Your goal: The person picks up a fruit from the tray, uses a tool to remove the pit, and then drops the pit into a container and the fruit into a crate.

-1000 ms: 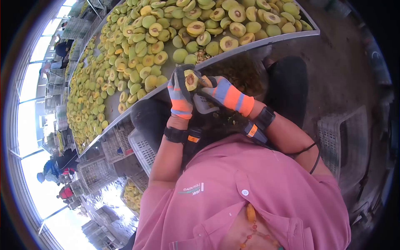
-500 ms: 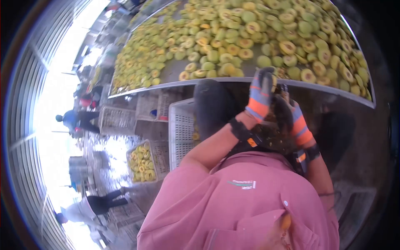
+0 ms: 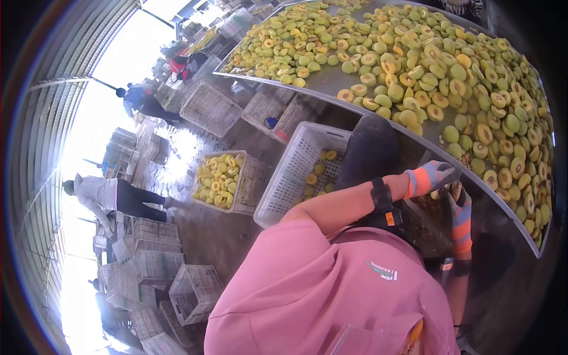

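My left hand [image 3: 432, 177], in a grey, orange and blue glove, is closed just below the metal table's edge. A yellow bit of a peach half [image 3: 435, 194] shows under its fingers. Close beside it, my right hand [image 3: 461, 214], gloved alike, is curled with its fingertips near a small brownish item that I cannot make out. Beyond both hands, the metal table [image 3: 331, 82] bears a large heap of halved, green-yellow peaches [image 3: 435, 65], many with brown centres facing up.
A white plastic crate [image 3: 278, 192] with some peach halves stands left of my leg. Another crate [image 3: 248, 195] beside it is full of halves. Stacked crates [image 3: 157, 236] stand farther left. A person in a light top [image 3: 97, 192] bends there; others work farther back.
My view has turned, so the table now slants down to the right and more crates and people show on the left. My hands stay close together by the table's edge.
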The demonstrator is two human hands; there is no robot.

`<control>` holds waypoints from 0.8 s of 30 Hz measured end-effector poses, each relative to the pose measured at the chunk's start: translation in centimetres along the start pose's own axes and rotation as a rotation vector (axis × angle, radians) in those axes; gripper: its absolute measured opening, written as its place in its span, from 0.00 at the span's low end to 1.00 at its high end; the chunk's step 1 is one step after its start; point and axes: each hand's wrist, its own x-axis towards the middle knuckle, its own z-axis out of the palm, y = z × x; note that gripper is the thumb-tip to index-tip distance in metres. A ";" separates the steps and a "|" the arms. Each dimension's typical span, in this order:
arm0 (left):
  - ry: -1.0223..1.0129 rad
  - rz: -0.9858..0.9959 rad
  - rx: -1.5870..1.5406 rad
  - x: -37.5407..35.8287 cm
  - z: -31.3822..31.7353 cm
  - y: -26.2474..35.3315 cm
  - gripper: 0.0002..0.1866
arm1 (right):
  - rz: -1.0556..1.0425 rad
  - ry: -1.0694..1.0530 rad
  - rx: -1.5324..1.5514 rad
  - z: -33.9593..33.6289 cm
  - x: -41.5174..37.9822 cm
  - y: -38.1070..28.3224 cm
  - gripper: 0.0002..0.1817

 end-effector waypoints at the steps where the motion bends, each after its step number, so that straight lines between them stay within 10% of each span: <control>1: -0.007 -0.022 0.014 0.1 0.2 0.0 0.15 | 0.022 0.019 0.020 0.1 0.1 -0.3 0.17; 7: 0.200 0.078 -0.493 0.7 0.5 -1.5 0.13 | 0.055 0.218 0.133 1.5 -0.7 -4.1 0.11; 13: 0.394 0.388 -0.027 -0.2 1.4 0.7 0.16 | 0.420 0.030 0.364 1.4 -1.6 -5.0 0.11; 24: 0.241 0.274 0.075 -0.3 3.2 1.0 0.11 | 0.152 -0.179 0.007 1.2 -3.3 -4.0 0.08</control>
